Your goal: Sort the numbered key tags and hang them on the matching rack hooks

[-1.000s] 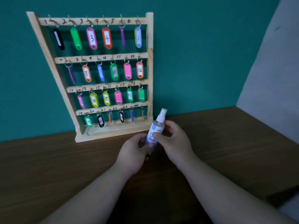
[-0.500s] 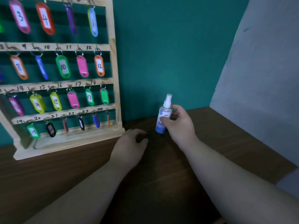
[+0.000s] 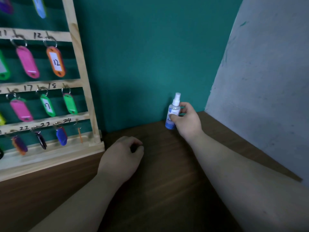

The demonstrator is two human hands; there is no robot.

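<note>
Progress: I see each hook [image 3: 48, 37] in view on rack [image 3: 78, 64] w/ a tag [image 3: 56, 61]; none loose on counter [image 3: 167, 181]; rest of rack off-frame | I judge hanging done or nearly | R hand [image 3: 187, 122] wraps spray bottle [image 3: 173, 113], upright by wall [image 3: 142, 64] | L hand [image 3: 122, 158] loosely curled on counter, holds nothing

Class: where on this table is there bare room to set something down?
Bare table along the green wall, between rack and spray bottle; also between the two forearms. Crowded: the rack's corner by the left hand, and around the right hand gripping the bottle.
</note>
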